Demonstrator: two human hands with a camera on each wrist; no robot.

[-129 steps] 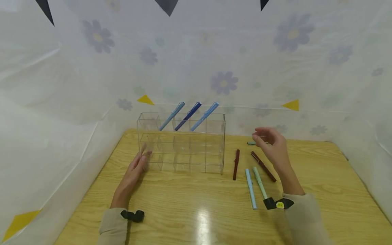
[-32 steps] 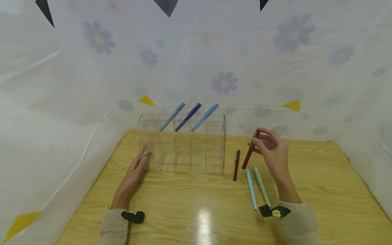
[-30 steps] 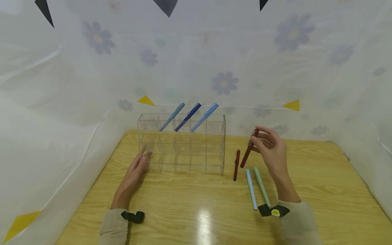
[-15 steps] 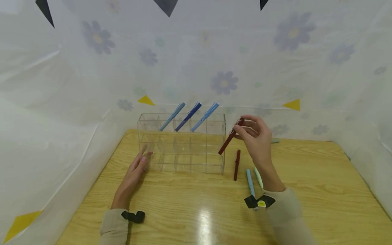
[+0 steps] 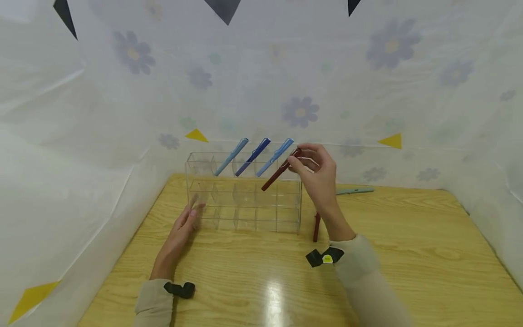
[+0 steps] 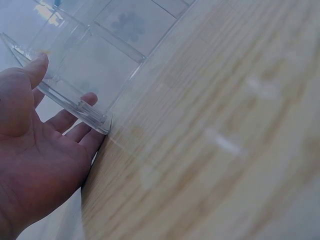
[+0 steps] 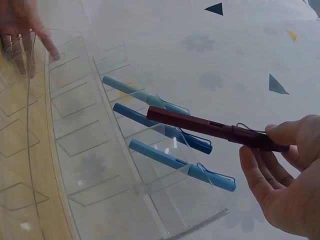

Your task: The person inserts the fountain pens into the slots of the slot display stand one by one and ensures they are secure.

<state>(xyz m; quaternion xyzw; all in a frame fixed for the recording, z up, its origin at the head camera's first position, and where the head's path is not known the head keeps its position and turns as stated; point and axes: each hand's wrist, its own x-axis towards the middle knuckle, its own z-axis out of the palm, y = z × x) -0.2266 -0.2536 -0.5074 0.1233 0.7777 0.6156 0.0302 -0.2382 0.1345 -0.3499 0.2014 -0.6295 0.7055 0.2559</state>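
In the head view, a clear acrylic rack [image 5: 245, 200] with rows of compartments stands on the table. My left hand [image 5: 180, 231] grips its left end, thumb at the front and fingers around the edge, as the left wrist view confirms. A dark red pen [image 5: 273, 177] is pinched near its clip end by my right hand [image 5: 319, 177], tilted in front of the rack's upper right part. Its free end points down and left. Three pens lean in the top row: a grey-blue pen [image 5: 231, 156], a dark blue pen [image 5: 253, 157] and a light blue pen [image 5: 275, 157].
Right of the rack lies another dark red pen [image 5: 316, 228], partly behind my right wrist. A grey-green pen [image 5: 356, 191] lies farther back on the wooden table [image 5: 425, 245]. Behind it hangs a flowered white sheet [image 5: 261, 81].
My right hand picked up the dark red pen from the table and carried it left to the rack. My forearm now covers the light blue and light green pens. The left hand stayed put.
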